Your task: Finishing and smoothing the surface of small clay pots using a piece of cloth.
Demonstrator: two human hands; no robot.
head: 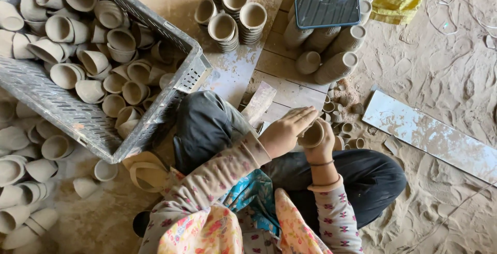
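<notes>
Seated cross-legged on sandy floor [445,78], both hands over the lap. Right hand [322,148] wrapped round a small clay cup [312,135] from below — grip closed on cup, mouth tilted up and toward the left. Left hand [286,130] lying flat across the cup's rim from the left side, fingers [305,114] extended, palm touching; not clasped, open grip. Cup sits between the two hands, left hand on top, right hand beneath and behind. Cup axis roughly pointing up-left into the left palm. Just beyond the hands: loose small cups [341,127] on the floor, pale board [432,135] to the right. Farther out: plank [282,86] carrying stacked cups [233,16], phone [327,11] resting on leaning stacks [331,52]. Far left: grey crate [62,111] full of cups, tilted.
</notes>
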